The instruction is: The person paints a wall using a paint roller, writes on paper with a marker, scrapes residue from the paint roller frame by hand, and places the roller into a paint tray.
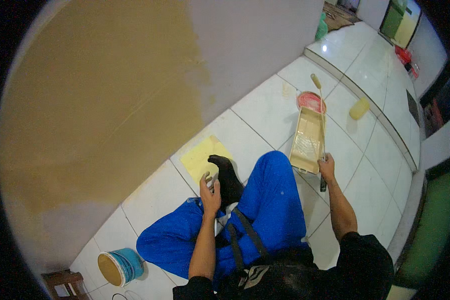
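Note:
My right hand [326, 167] is closed around the dark handle of a long paint roller [321, 112], at the near right corner of a beige paint tray [306, 138]. The small roller head points away, past the tray's far end. Wet beige paint coats the tray, whose far end meets a round lid [310, 102] smeared red. My left hand [210, 191] is raised with its fingers apart and holds nothing, beside my black-socked foot. Under the foot lies a yellow sheet [202, 157]. The wall [108, 86] on the left is partly coated in tan paint.
A blue bucket [131, 264] of tan paint stands by my left knee. Beyond the tray, a yellow cylindrical container [359, 108] sits near a raised tile step [363, 92]. A brown wooden object [65, 287] is at the lower left, and a green surface [431, 228] at the right.

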Motion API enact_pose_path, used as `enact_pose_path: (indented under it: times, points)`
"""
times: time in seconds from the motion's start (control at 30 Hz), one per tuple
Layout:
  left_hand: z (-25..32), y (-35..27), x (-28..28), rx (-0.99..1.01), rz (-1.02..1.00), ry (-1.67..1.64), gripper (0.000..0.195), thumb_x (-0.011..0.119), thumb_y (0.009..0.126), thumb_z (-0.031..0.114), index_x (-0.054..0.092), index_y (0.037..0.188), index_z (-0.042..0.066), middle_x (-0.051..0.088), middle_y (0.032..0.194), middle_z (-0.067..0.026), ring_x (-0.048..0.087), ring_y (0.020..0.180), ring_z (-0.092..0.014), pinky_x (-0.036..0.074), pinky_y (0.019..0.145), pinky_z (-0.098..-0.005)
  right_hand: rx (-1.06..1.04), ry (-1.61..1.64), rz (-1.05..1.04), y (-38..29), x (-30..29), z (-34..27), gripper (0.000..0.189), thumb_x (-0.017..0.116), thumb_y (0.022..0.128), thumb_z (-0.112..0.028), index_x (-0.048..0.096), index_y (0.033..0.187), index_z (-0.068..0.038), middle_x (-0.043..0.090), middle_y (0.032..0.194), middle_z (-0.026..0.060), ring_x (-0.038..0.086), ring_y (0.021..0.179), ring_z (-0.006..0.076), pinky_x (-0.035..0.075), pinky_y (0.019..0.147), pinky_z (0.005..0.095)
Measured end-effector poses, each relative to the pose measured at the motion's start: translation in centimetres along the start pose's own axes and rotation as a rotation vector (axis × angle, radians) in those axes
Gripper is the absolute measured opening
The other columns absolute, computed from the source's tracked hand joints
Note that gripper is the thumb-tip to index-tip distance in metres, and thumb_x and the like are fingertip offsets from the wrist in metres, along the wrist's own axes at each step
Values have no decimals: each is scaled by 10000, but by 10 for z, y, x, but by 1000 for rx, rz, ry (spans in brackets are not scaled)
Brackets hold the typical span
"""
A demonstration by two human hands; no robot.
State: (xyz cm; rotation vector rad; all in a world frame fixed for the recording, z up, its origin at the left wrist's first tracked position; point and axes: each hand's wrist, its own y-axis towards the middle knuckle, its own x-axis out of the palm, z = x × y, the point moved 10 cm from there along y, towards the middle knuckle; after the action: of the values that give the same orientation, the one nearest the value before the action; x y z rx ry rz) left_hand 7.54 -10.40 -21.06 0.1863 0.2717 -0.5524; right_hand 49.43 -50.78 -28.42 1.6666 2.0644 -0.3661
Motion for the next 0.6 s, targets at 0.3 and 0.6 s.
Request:
enact_pose_path:
  times: [0.3, 0.6]
  points:
    - [5, -6, -1, 80, 113, -56, 478, 629, 952, 197, 456, 1332, -37, 553, 1262, -198, 588, 1105, -287, 548, 832, -359, -295, -138, 18, 25, -25, -65, 334, 610, 805, -123, 584, 1094, 41, 664, 965, 303, 654, 921, 460, 520, 805, 461]
    - [57, -13, 45, 117, 17, -163, 449, 608, 951, 137, 447, 1339, -21, 538, 1309, -202, 579, 1136, -297, 545, 889, -373, -252, -35, 99, -42, -35, -102, 250, 635, 878, -129, 614, 1063, 39, 689, 880, 233, 684, 833, 346, 519, 741, 417]
